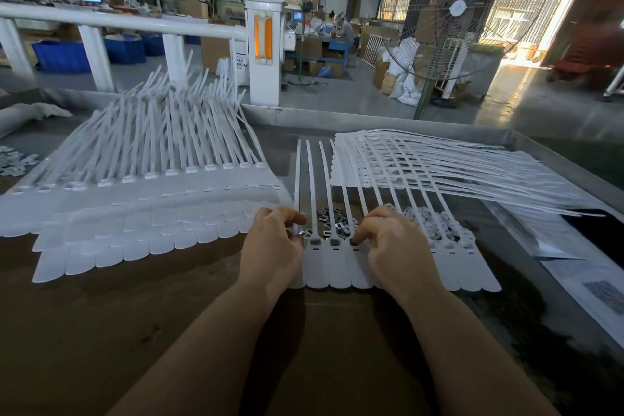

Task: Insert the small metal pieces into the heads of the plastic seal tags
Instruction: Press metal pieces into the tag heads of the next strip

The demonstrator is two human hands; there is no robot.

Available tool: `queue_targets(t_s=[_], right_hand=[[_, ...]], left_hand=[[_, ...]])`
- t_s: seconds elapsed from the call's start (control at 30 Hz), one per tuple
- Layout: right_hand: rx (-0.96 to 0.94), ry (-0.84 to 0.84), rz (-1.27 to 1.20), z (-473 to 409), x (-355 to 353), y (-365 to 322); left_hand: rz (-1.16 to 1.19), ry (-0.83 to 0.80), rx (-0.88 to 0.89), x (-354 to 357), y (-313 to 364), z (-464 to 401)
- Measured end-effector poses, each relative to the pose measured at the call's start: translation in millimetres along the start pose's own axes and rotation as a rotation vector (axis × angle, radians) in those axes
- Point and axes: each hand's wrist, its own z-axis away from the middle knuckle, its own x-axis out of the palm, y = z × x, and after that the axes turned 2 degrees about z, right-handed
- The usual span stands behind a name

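**Bench notes: seating clips in the tag strip**

Both my hands are down on the strip of seal tags (337, 267) that lies flat on the brown bench (135, 331) straight in front of me, tails running away from me. My left hand (273, 246) has its fingers curled, tips at the head of the leftmost tag; it seems to pinch a metal piece there, though the piece itself is mostly hidden. My right hand (391, 243) is curled the same way, fingertips (354, 241) pressing at a tag head a few along. Whether it grips a piece I cannot tell.

The loose metal pieces (332, 223) sit in a small heap under the tails, between my two hands (shiny, squarish). The heads between my hands show dark square openings.

To my left, a big stack of tag strips (145, 213), tails fanned upward. At right rear, another stack (439, 165) lying flat, just beside the tray's metal rim (526, 145).
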Motion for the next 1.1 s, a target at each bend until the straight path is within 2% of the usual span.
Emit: queue_targets(t_s=[0.23,0.83,1.1], right_hand=[[0.082,0.052,-0.148,-1,1,1],[0.069,0.079,-0.097,-1,7,1],[0.036,-0.015,0.032,-19,6,-10]], left_hand=[[0.007,-0.005,-0.001,-1,0,0],[0.02,-0.02,-0.019,0,-1,0],[0.022,-0.024,-0.036,1,1,-2]])
